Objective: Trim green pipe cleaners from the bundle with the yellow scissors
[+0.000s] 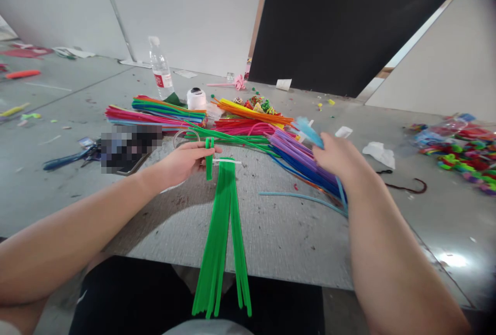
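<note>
Green stems (220,211), white stick (237,162) across, beside left grip (186,162)

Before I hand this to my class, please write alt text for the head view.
The person's left hand holds a folded green pipe-cleaner piece beside a green pipe-cleaner bundle overhanging the table; the right hand is at blurred light-blue strands. Behind are multicoloured pipe-cleaner bundles and a plastic bottle.

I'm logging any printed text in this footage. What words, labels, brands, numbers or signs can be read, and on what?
None reads with certainty.
Plastic bottle: white characters on its red label, too small and blurred to quote.
Phone: blurred over, nothing readable.
Paper scrap at the back: too small to tell if it is printed.
</note>
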The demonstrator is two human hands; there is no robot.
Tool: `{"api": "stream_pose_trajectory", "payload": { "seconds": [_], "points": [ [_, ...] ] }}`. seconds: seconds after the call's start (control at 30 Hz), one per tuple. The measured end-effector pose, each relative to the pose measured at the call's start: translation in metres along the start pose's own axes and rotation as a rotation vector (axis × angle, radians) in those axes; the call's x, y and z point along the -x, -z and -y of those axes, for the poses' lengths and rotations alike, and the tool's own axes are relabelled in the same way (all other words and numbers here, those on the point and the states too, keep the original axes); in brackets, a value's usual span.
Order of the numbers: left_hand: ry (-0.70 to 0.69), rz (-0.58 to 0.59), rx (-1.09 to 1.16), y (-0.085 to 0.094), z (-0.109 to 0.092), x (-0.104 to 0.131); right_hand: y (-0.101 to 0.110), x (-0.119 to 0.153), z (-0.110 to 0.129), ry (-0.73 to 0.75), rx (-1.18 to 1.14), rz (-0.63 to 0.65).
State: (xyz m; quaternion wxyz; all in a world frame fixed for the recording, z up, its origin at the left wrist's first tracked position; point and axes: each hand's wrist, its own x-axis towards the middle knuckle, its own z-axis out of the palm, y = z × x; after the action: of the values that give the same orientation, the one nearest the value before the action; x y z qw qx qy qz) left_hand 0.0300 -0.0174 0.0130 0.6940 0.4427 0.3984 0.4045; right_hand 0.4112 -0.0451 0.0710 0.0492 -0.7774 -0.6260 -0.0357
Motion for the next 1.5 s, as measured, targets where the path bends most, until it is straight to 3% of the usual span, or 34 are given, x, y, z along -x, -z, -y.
{"api": "stream_pose_trajectory", "payload": {
  "seconds": [0.17,0.3,0.37,0.47,0.57,0.7,0.83,0.97,1.1,1.23,1.37,1.5],
  "points": [
    [-0.015,0.040,0.007,0.003,0.002,-0.001,0.041,0.025,-0.001,-0.128,0.146,-0.019],
    [0.007,0.027,-0.002,0.004,0.001,0.000,0.060,0.056,0.021,-0.054,0.215,-0.099],
    [0.012,0.017,-0.006,0.004,0.000,0.001,0.051,0.074,0.039,0.031,0.255,-0.060],
    [0.018,0.013,0.001,0.002,-0.001,0.001,0.017,0.098,0.062,0.238,0.289,0.099],
    [0.022,0.002,0.006,0.000,-0.002,0.001,-0.022,0.108,0.064,0.408,0.244,0.155],
    [0.011,0.003,-0.003,-0.001,-0.002,0.002,-0.052,0.093,0.037,0.506,0.225,0.034],
    [0.001,0.000,-0.014,0.001,-0.002,0.001,-0.064,0.067,0.008,0.623,0.229,-0.079],
    [0.000,-0.008,-0.020,0.000,-0.003,0.000,-0.070,0.048,-0.004,0.659,0.269,-0.116],
    [0.028,-0.048,-0.038,-0.001,-0.003,0.000,-0.065,0.037,-0.003,0.600,0.210,-0.107],
    [0.019,-0.031,-0.038,0.000,-0.001,-0.001,-0.039,0.018,-0.008,0.476,-0.052,-0.108],
    [0.012,-0.003,-0.029,0.002,0.001,-0.002,-0.012,-0.013,-0.030,0.212,-0.010,0.040],
    [0.019,-0.018,-0.032,0.002,0.000,-0.001,-0.014,-0.038,-0.050,0.066,0.059,0.286]
  ]
}}
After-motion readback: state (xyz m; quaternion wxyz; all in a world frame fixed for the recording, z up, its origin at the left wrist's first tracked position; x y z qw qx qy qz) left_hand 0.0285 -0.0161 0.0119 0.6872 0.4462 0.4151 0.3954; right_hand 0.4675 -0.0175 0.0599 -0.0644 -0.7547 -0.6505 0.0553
